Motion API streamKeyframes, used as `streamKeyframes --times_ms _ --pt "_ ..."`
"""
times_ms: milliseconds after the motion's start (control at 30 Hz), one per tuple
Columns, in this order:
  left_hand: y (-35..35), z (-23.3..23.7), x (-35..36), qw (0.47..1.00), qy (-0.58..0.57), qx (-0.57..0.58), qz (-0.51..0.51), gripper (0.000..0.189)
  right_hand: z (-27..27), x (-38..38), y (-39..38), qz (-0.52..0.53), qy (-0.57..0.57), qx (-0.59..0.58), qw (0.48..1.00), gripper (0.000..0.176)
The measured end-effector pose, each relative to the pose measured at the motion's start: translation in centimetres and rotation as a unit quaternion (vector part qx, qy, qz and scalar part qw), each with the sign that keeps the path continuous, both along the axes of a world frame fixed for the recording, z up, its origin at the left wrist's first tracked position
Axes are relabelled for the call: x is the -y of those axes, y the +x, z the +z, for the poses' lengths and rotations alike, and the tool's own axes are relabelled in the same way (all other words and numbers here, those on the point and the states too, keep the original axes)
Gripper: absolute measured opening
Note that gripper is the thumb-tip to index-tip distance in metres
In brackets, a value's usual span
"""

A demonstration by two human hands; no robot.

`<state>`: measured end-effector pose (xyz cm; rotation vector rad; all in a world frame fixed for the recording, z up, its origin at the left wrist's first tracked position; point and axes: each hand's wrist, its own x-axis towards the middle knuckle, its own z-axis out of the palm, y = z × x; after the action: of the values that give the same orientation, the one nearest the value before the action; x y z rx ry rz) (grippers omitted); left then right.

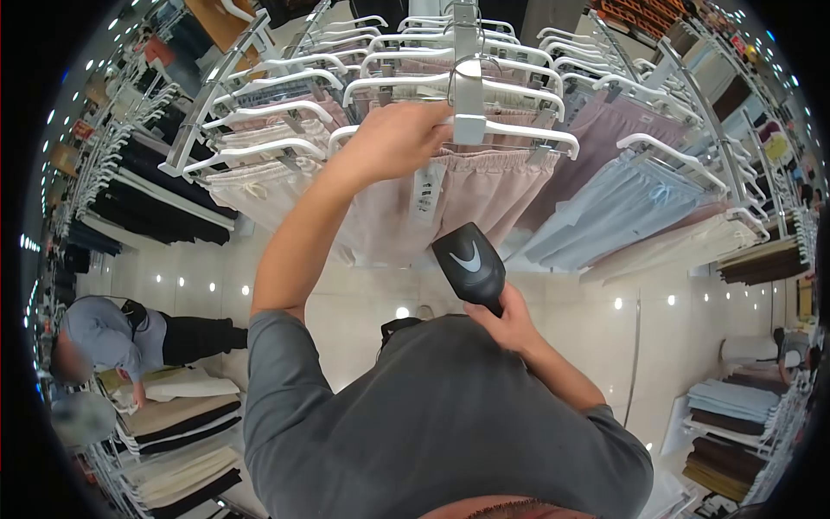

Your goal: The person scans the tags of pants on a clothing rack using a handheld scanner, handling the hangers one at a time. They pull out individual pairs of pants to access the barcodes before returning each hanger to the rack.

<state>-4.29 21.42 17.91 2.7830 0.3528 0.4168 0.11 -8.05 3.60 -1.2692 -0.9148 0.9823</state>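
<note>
My left hand [393, 143] reaches up to the front of the middle rack, its fingers closed on a white hanger [527, 131] beside the metal rail end. Pale pink trousers [493, 190] with a gathered waistband hang from that hanger by clips. A white printed tag [425, 192] hangs at their front, below my left hand. In my right hand [506, 320] is a black barcode scanner [471, 264], gripped by its handle in front of my chest. The scanner's head is up, close to the lower part of the pink trousers.
Cream trousers [259, 186] hang to the left, light blue trousers [618, 212] to the right. A person [130, 333] bends over folded clothes [186, 415] at the left. More folded clothes [731, 402] lie at the lower right. Glossy tiled floor [346, 285] lies below.
</note>
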Motion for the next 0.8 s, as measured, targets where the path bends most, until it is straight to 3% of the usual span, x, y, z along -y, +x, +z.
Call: streamKeyframes --times_ms 133,200,333,400,533,600,667,700,767,800 --pt "-0.5 -2.0 -0.9 1.0 -0.022 0.008 -0.003 0.026 -2.5 -2.6 -2.4 -0.084 -0.021 0.026 0.996 0.033" --pt "-1.7 -3.0 -0.9 0.99 0.0 0.138 -0.001 0.021 -3.7 -4.2 -3.6 -0.112 -0.024 0.041 0.993 0.032" --pt "-4.7 -3.7 -0.9 0.963 0.098 0.249 -0.03 0.022 -6.7 -6.4 -5.3 -0.166 -0.032 0.066 0.983 0.031" --pt "-6.9 -5.2 0.2 0.904 0.154 0.393 0.074 0.024 -7.1 -7.2 -5.9 -0.184 -0.027 0.062 0.981 0.03" --pt "-10.5 -14.2 3.4 0.886 -0.144 0.428 0.106 0.017 -6.8 -7.9 -6.7 -0.236 -0.06 0.048 0.969 0.026" --pt "-11.7 -20.4 5.3 0.856 -0.331 0.372 0.142 0.013 -6.1 -8.1 -7.2 -0.248 -0.08 -0.004 0.965 0.022" --pt "-13.0 -23.3 7.9 0.807 -0.48 0.288 0.188 0.013 -6.2 -8.4 -7.4 -0.256 -0.086 -0.008 0.963 0.022" --pt "-13.7 -23.7 8.2 0.806 -0.484 0.285 0.186 0.013 -6.2 -8.4 -7.5 -0.26 -0.092 -0.011 0.961 0.021" --pt "-14.9 -24.2 8.7 0.814 -0.561 0.097 0.116 0.013 -7.8 -8.4 -7.3 -0.262 -0.075 0.001 0.962 0.026" --pt "-15.4 -24.1 9.0 0.812 -0.563 0.096 0.116 0.013 -8.1 -8.4 -7.2 -0.26 -0.054 0.014 0.964 0.031"
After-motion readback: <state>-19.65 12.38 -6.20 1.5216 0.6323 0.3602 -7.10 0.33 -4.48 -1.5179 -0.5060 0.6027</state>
